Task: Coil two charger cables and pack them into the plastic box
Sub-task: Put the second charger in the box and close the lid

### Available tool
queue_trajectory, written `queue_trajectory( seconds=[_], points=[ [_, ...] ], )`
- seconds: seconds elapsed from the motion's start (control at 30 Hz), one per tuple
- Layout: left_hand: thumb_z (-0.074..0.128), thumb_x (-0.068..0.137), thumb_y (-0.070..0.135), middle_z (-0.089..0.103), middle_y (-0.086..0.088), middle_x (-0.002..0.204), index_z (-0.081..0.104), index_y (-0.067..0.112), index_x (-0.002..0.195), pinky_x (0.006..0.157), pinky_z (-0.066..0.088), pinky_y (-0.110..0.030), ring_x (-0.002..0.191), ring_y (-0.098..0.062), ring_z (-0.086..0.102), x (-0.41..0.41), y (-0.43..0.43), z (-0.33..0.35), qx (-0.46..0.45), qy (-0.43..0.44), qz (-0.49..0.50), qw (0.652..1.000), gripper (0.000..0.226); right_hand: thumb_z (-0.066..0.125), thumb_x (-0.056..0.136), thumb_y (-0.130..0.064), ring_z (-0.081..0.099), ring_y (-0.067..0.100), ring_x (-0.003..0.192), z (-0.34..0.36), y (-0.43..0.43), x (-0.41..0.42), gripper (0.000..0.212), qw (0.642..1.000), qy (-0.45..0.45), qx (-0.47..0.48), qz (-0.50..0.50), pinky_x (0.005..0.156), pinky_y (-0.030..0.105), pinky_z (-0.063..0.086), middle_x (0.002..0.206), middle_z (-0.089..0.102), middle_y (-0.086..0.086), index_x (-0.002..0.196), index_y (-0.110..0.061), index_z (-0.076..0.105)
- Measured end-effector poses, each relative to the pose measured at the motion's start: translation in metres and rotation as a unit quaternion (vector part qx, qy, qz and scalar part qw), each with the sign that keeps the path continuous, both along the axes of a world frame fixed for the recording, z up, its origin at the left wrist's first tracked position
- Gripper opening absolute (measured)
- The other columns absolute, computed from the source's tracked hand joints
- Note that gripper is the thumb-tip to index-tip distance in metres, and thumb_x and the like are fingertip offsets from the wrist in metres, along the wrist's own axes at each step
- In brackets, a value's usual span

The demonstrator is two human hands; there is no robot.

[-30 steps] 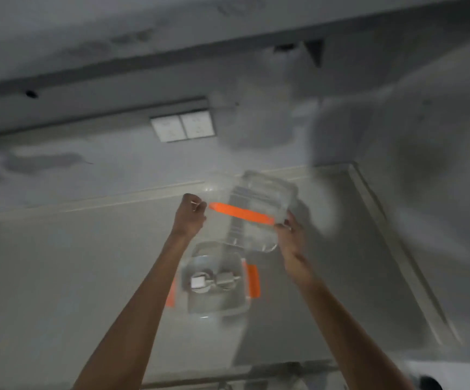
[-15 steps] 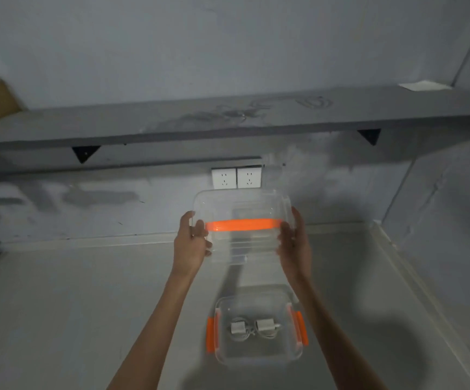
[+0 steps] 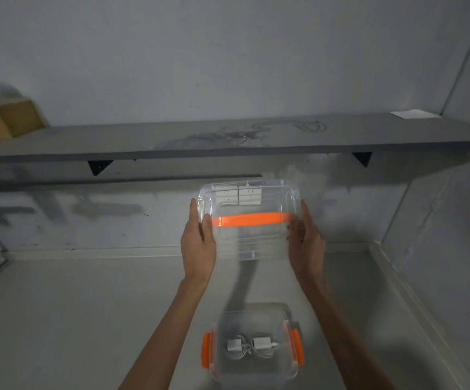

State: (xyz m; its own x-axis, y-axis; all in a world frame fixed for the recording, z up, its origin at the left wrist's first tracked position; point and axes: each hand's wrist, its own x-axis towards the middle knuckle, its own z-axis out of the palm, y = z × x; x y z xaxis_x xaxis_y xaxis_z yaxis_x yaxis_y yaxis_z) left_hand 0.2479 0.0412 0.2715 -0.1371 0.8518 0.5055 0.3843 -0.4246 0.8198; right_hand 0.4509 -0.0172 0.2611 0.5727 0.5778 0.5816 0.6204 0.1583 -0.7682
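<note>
I hold a clear plastic lid [image 3: 249,237] with an orange handle strip [image 3: 249,220] up in the air. My left hand [image 3: 198,243] grips its left edge and my right hand [image 3: 305,243] grips its right edge. Below, near the bottom of the view, the clear plastic box [image 3: 252,370] with orange side latches [image 3: 206,353] stands on the grey counter. Two white chargers with coiled cables [image 3: 252,347] lie side by side inside it. The lid is well above the box and farther back.
A grey shelf [image 3: 228,142] runs along the wall above the counter, with a cardboard box [image 3: 5,119] at its left end and a paper [image 3: 415,114] at its right. White wall sockets [image 3: 241,194] show through the lid. The counter's raised edge [image 3: 402,280] borders the right side.
The view has tilted upward and the shelf has come into sight. Both hands have levelled the lid and hold it higher above the box, which now sits lower in the view.
</note>
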Motion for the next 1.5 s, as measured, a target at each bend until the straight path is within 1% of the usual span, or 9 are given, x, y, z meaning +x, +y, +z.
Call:
queue_trajectory(
  seconds=[0.2,0.3,0.37,0.5,0.67,0.9,1.2,1.37,1.5],
  points=[
    [0.041,0.101,0.029,0.055,0.0,0.091,0.034,0.023,0.149,0.082,0.044,-0.028,0.082,-0.014,0.054,0.021,-0.009,-0.026,-0.045,-0.016,0.014,0.999,0.048,0.039,0.095,-0.044,0.066,0.023,0.083,-0.031,-0.006,0.005,0.052,0.995,0.065,-0.069,0.013,0.071,0.023,0.042,0.099,0.071,0.012,0.141,-0.02,0.045],
    [0.041,0.101,0.023,0.059,-0.017,0.108,0.036,0.014,0.148,0.092,0.045,-0.037,0.099,-0.029,0.06,0.021,-0.028,-0.077,-0.121,0.042,0.029,0.991,0.048,0.043,0.1,-0.025,0.063,0.025,0.11,-0.08,-0.028,0.001,0.042,0.985,0.088,-0.145,0.01,0.083,0.023,0.042,0.121,0.066,0.004,0.141,-0.015,0.046],
    [0.04,0.101,0.017,0.062,-0.024,0.117,0.037,0.009,0.147,0.098,0.044,-0.041,0.111,-0.037,0.059,0.013,-0.051,-0.129,-0.181,0.078,0.03,0.98,0.047,0.041,0.098,-0.02,0.059,0.034,0.118,-0.127,-0.048,-0.003,0.044,0.973,0.075,-0.218,0.008,0.093,0.034,0.045,0.135,0.059,0.013,0.141,-0.013,0.045],
    [0.037,0.097,0.02,0.062,-0.026,0.126,0.04,0.002,0.144,0.099,0.046,-0.043,0.116,-0.041,0.06,-0.011,-0.106,-0.209,-0.285,0.135,0.027,0.949,0.051,0.044,0.096,-0.004,0.061,0.04,0.114,-0.216,-0.088,-0.02,0.05,0.947,0.076,-0.312,0.028,0.088,0.042,0.05,0.135,0.058,0.017,0.144,-0.018,0.041],
    [0.032,0.091,0.026,0.064,-0.027,0.123,0.056,-0.006,0.128,0.092,0.052,-0.047,0.111,-0.042,0.064,-0.024,-0.115,-0.252,-0.336,0.164,0.046,0.927,0.055,0.044,0.088,0.012,0.048,0.038,0.13,-0.258,-0.094,-0.038,0.052,0.929,0.122,-0.348,0.025,0.105,0.041,0.038,0.141,0.05,0.023,0.138,-0.002,0.046],
    [0.038,0.099,0.01,0.046,-0.017,0.149,0.033,0.003,0.148,0.111,0.035,-0.037,0.135,-0.033,0.046,-0.019,-0.094,-0.246,-0.348,0.174,0.019,0.921,0.05,0.044,0.086,0.015,0.046,0.037,0.13,-0.26,-0.079,-0.039,0.055,0.932,0.122,-0.341,0.003,0.106,0.036,0.035,0.136,0.052,0.025,0.138,-0.003,0.045],
    [0.036,0.097,0.011,0.055,-0.021,0.131,0.035,0.005,0.146,0.104,0.043,-0.044,0.123,-0.038,0.052,-0.008,-0.082,-0.264,-0.36,0.146,0.024,0.921,0.049,0.047,0.087,0.013,0.062,0.033,0.113,-0.247,-0.071,-0.03,0.053,0.934,0.124,-0.335,0.004,0.086,0.025,0.039,0.126,0.064,0.016,0.134,-0.01,0.051],
    [0.032,0.101,0.009,0.035,-0.013,0.156,0.027,0.005,0.151,0.12,0.023,-0.041,0.145,-0.031,0.029,-0.008,-0.09,-0.267,-0.357,0.146,0.024,0.922,0.051,0.051,0.089,0.007,0.064,0.032,0.11,-0.256,-0.079,-0.033,0.051,0.933,0.123,-0.337,-0.011,0.083,0.027,0.043,0.124,0.065,0.014,0.135,-0.013,0.052],
    [0.029,0.101,0.01,0.036,-0.013,0.156,0.026,0.008,0.151,0.12,0.025,-0.042,0.145,-0.03,0.029,-0.006,-0.093,-0.272,-0.346,0.139,0.033,0.927,0.05,0.052,0.089,0.006,0.062,0.035,0.113,-0.261,-0.08,-0.034,0.049,0.934,0.121,-0.336,-0.032,0.087,0.036,0.048,0.128,0.063,0.017,0.135,-0.01,0.052]
  ],
)
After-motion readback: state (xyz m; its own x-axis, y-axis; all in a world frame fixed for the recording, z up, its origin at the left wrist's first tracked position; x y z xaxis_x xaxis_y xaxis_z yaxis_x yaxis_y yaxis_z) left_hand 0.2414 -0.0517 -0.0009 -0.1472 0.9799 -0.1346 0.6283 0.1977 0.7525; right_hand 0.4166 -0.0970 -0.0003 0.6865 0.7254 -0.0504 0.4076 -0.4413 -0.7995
